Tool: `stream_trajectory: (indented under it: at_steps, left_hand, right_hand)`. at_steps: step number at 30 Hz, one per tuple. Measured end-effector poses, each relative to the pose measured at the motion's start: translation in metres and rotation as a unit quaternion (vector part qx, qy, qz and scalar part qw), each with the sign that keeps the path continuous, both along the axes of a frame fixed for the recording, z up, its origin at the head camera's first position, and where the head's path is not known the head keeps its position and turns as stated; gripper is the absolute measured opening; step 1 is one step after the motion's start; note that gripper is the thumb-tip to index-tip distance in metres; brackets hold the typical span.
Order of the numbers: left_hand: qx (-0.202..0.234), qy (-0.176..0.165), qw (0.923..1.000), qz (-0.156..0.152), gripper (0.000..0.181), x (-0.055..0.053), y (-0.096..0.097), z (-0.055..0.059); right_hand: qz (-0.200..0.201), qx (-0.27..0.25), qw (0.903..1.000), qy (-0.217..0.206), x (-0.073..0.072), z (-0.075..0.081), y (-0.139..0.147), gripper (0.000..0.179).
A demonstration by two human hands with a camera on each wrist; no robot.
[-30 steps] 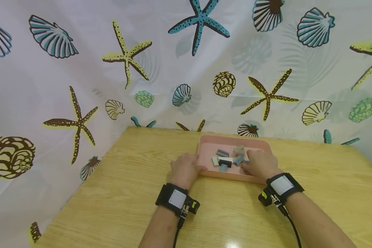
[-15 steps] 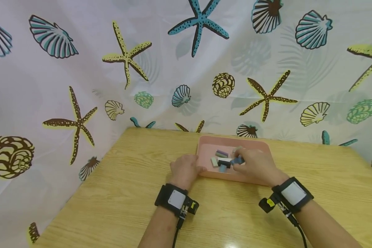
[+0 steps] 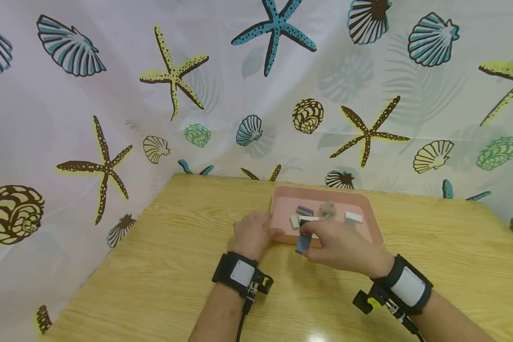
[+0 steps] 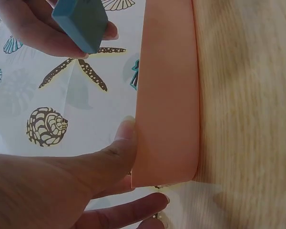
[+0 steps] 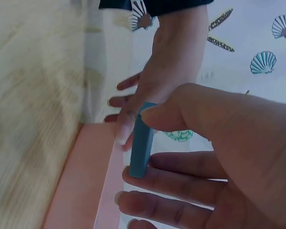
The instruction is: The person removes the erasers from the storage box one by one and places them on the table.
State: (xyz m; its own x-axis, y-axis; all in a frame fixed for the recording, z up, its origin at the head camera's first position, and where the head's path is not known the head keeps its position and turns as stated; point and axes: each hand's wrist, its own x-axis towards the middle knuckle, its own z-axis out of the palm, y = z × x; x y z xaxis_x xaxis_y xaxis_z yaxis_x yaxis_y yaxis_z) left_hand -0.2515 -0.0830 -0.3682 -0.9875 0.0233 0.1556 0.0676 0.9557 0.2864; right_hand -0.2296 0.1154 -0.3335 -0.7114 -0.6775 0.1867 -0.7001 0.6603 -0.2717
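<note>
My right hand (image 3: 346, 249) pinches a blue block-shaped eraser (image 3: 303, 243) between thumb and fingertips, above the near rim of a shallow pink tray (image 3: 288, 191). In the right wrist view the eraser (image 5: 142, 143) stands on edge, thumb at one end and a fingertip at the other. Its slanted end shows on the eraser (image 4: 86, 24) in the left wrist view. At the tray's near left corner my left hand (image 3: 254, 232) grips the rim, with the thumb (image 4: 127, 131) over the wall and the fingers around the corner.
Inside the tray lie a purple-and-green block (image 3: 305, 210), a pale green block (image 3: 294, 222), a beige lump (image 3: 327, 207) and a white-and-grey block (image 3: 353, 217). The wooden table (image 3: 188, 247) meets a patterned cloth (image 3: 222, 95) behind. Cables trail from both wrist straps.
My right hand picks the blue eraser up from among the tray's blocks and carries it left and nearer, over the front rim. The left hand stays at the tray corner.
</note>
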Motion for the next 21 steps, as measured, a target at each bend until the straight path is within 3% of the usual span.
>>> stream_trajectory:
  at_steps: [6,9,12,21]
  left_hand:
    - [0.007,0.001,1.0,-0.004,0.041,0.001,-0.001,0.0]
    - [0.006,0.0,1.0,-0.005,0.041,0.002,-0.001,0.001]
    - [0.001,0.0,1.0,-0.005,0.043,0.002,-0.002,0.001]
    - [0.007,-0.007,0.9999,0.0,0.047,-0.001,-0.003,0.0]
  right_hand:
    - [0.053,0.023,0.9983,0.002,0.008,-0.01,-0.012,0.049]
    - [0.067,0.035,0.9971,-0.01,0.011,-0.016,-0.019,0.048]
    - [0.068,0.043,0.9965,-0.025,0.013,-0.021,-0.024,0.031]
    - [0.078,0.05,0.9935,-0.066,0.018,-0.031,-0.029,0.025]
